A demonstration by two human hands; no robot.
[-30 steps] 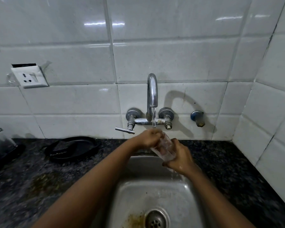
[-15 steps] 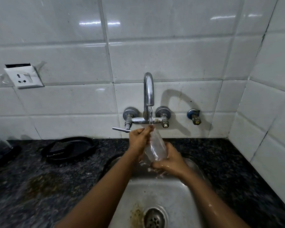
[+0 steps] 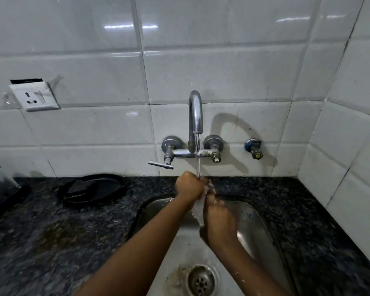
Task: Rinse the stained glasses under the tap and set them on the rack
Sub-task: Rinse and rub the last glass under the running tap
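Glass [image 3: 198, 207] now steeper and lower between left hand [image 3: 189, 186] and right hand [image 3: 219, 221], nearer the sink [image 3: 252, 229] than before.

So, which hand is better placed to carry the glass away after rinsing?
Probably the right hand: it wraps the lower body of the glass, while the left hand covers its top under the tap's stream.

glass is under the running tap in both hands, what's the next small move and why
Probably turn the clear drinking glass a little under the stream from the chrome wall tap. The left hand covers its upper end and the right hand grips lower down, so water reaches only part of it. No rack is in view.
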